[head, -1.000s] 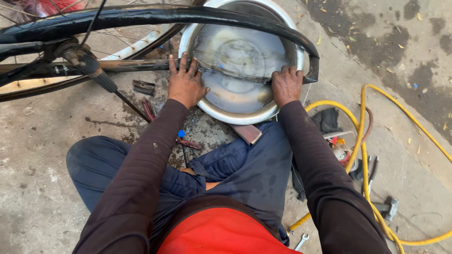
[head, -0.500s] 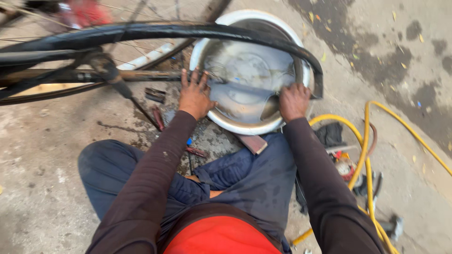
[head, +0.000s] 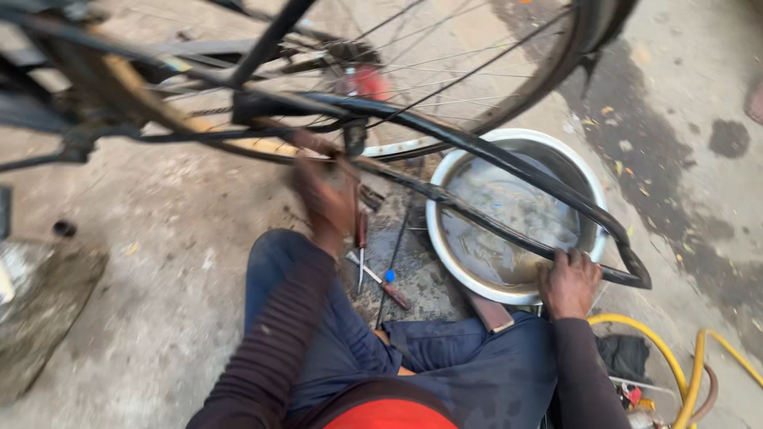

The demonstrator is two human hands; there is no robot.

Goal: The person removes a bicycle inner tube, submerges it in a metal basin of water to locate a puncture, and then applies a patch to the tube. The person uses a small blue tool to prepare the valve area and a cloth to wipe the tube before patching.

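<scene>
My right hand (head: 569, 282) gripped the black inner tube (head: 509, 171), draped across a metal basin of water (head: 517, 278). My left hand (head: 322, 199), blurred near the bicycle wheel (head: 445, 79), had an unreadable grip.

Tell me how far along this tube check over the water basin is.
Done: the black inner tube is out of the bicycle wheel and draped across the metal basin of water. In hand: the right hand pins the tube at the basin's near rim, while the left hand, blurred, is at the tube nearer the wheel. Left: the screwdrivers lie on the ground untouched, and no patch shows.
</scene>
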